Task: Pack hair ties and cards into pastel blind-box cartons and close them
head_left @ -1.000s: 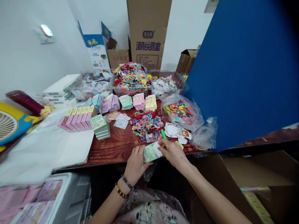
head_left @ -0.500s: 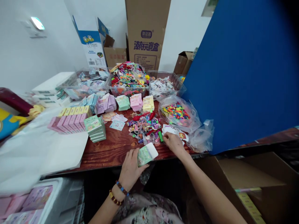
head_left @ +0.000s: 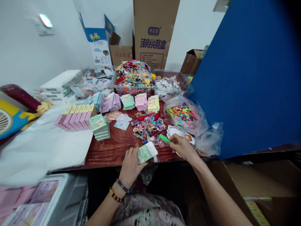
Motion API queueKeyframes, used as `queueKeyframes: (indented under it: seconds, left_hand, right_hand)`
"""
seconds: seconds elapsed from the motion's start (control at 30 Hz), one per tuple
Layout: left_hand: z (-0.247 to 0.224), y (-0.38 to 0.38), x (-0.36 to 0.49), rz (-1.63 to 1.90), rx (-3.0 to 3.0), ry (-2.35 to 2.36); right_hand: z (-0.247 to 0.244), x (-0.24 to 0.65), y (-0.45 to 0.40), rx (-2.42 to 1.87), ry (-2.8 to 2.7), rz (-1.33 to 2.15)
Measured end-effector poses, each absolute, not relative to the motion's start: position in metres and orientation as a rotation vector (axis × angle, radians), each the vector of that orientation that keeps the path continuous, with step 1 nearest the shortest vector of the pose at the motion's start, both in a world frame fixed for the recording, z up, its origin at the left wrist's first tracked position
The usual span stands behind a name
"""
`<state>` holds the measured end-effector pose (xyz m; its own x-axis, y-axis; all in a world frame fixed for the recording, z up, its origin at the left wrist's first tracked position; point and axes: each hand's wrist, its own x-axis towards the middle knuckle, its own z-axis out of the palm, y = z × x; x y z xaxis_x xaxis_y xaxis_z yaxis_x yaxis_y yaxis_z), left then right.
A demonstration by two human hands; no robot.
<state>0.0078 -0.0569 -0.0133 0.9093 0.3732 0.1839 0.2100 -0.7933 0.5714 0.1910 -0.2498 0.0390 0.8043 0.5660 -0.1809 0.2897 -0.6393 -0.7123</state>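
Note:
My left hand (head_left: 130,166) grips a small pale green packet (head_left: 144,153) with a white flap standing open at its top, just above the table's near edge. My right hand (head_left: 183,147) is closed around a bright green marker (head_left: 164,138), whose tip points left over the wooden table (head_left: 110,153). Just beyond that hand lie a tangled heap of hair ties and trinkets (head_left: 148,127) and several white printed cards (head_left: 180,132). Further left stand a stack of green boxes (head_left: 100,127) and a row of pink boxes (head_left: 75,121).
Transparent tubs of colourful goods (head_left: 134,80) line the table's far side, with sorted card stacks (head_left: 128,102) before them. A plastic bag (head_left: 184,114) sits right, against a blue board (head_left: 246,78). Below the table are a bin of pink packets (head_left: 44,194) and an open cardboard box (head_left: 258,179).
My right hand has left the packet's flap, reached to the table and taken up the green marker. The left hand still holds the packet, and its flap now stands open.

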Motion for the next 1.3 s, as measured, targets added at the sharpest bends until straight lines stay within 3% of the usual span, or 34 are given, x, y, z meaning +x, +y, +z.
queueKeyframes:
  seconds: [0.17, 0.33, 0.47, 0.73, 0.97, 1.3]
  left_hand:
    - [-0.004, -0.065, 0.008, 0.292, 2.482, 0.399]
    - [-0.002, -0.072, 0.000, 0.291, 2.443, 0.396]
    - [-0.008, -0.070, -0.005, 0.315, 2.434, 0.432]
    - [-0.009, -0.073, -0.001, 0.300, 2.508, 0.467]
    - [-0.010, -0.060, -0.001, 0.301, 2.498, 0.504]
    - [0.002, -0.067, 0.013, 0.308, 2.446, 0.441]
  right_hand:
    - [0.060, 0.159, -0.237, -2.097, -0.963, 0.663]
    - [0.055, 0.131, -0.209, -2.230, -1.050, 0.476]
    - [0.043, 0.128, -0.213, -2.091, -1.178, 0.452]
    - [0.015, 0.206, -0.222, -2.326, -0.497, 0.252]
    - [0.001, 0.224, -0.210, -2.071, -0.414, 0.439]
    - [0.052, 0.186, -0.220, -1.848, -0.787, 0.897]
